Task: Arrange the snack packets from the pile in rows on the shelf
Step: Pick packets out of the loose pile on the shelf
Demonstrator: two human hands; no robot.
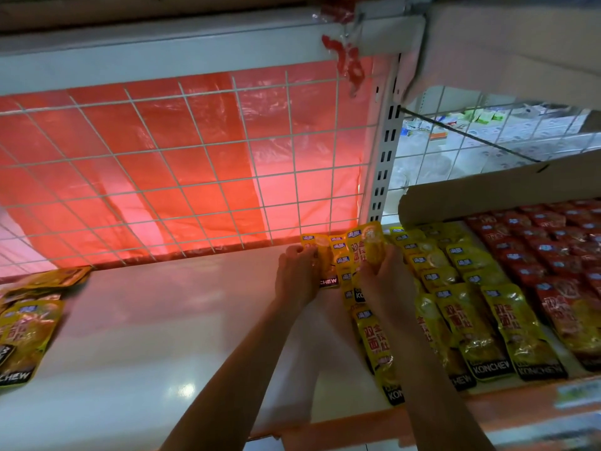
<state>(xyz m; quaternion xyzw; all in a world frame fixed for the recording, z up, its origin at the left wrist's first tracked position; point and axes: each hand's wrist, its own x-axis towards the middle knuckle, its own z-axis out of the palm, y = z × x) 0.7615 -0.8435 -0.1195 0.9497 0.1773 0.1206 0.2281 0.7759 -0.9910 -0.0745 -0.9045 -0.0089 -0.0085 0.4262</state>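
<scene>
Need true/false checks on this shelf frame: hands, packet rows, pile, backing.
1. The left hand grips a yellow packet, and the right hand grips a second yellow packet. True.
2. The red packets lie left of the yellow rows. False: they lie to their right.
3. A pile of yellow packets lies at the left end of the shelf. True.
4. Blue plastic hangs behind the wire grid. False: it is a red plastic sheet.

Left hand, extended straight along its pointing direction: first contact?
Beyond the yellow packet the left hand grips, probably the wire mesh back panel, red plastic sheet behind it; depth unclear.
</scene>
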